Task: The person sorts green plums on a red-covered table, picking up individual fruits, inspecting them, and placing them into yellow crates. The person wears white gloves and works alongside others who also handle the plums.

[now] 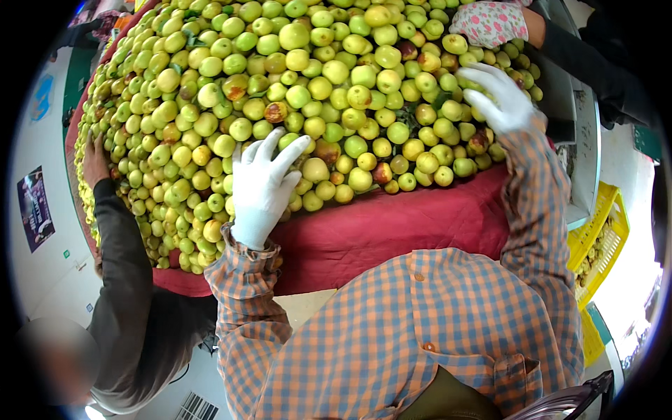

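Note:
Many green jujube fruits (336, 72), some with brown or reddish patches, lie heaped before me on a table edged with red cloth (394, 226). My left hand (265, 181), in a white glove, rests on the near part of the heap, its fingers spread over the fruits. My right hand (496, 100), gloved in white too, lies over the heap's right side with its fingers apart. No fruit shows in either palm, though the undersides of both hands are hidden. A dark, rotten-looking fruit (478, 140) lies just below my right hand.
A co-worker's floral-gloved hand (488, 23) touches the heap above my right hand. At the left, another person's bare hand (95, 160) reaches onto the fruits. A metal chute (583, 152) stands at the right, with yellow plastic crates (619, 231) below it, one containing fruits.

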The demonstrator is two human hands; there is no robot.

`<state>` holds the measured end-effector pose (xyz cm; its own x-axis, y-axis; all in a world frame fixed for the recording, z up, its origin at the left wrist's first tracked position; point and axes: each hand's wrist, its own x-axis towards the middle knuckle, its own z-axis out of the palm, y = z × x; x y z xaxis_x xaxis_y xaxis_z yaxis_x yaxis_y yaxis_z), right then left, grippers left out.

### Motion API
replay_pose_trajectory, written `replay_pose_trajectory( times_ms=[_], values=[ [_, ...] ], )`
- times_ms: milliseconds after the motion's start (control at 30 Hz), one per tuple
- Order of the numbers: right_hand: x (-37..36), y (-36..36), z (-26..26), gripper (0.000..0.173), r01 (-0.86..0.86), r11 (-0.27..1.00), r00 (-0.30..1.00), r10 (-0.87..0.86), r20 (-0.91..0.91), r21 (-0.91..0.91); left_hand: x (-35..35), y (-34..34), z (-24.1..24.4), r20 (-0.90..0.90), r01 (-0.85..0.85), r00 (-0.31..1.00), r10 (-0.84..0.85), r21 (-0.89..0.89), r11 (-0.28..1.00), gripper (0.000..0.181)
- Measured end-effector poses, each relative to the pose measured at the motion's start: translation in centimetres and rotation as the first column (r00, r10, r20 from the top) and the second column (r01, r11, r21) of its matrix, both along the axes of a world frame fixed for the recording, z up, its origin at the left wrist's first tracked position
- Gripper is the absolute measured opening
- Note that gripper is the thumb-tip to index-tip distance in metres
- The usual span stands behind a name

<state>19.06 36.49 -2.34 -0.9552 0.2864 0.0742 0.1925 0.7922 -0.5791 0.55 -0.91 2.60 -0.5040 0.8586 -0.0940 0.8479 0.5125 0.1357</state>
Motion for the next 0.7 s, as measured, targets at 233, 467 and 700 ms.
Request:
replay_pose_trajectory(
  times_ms=[233,467,700],
  values=[
    [6.4,5.5,-8.1,0.07,0.235,0.971,0.947,-0.24,0.213,0.052,0.6,-0.5,0.2,0.009,-0.04,0.999,0.04,-0.032,0.999,0.061],
    [-2.3,-7.9,-1.4,0.073,0.106,0.987,0.909,-0.147,0.39,0.123,0.0,1.1,-0.1,0.01,0.007,1.0,-0.006,-0.063,0.998,0.058],
    [-1.3,-14.6,0.2,0.081,-0.072,0.987,0.902,0.004,0.433,0.141,-0.1,1.2,-0.3,0.009,0.026,1.0,-0.026,-0.081,0.996,0.057]
  ],
)
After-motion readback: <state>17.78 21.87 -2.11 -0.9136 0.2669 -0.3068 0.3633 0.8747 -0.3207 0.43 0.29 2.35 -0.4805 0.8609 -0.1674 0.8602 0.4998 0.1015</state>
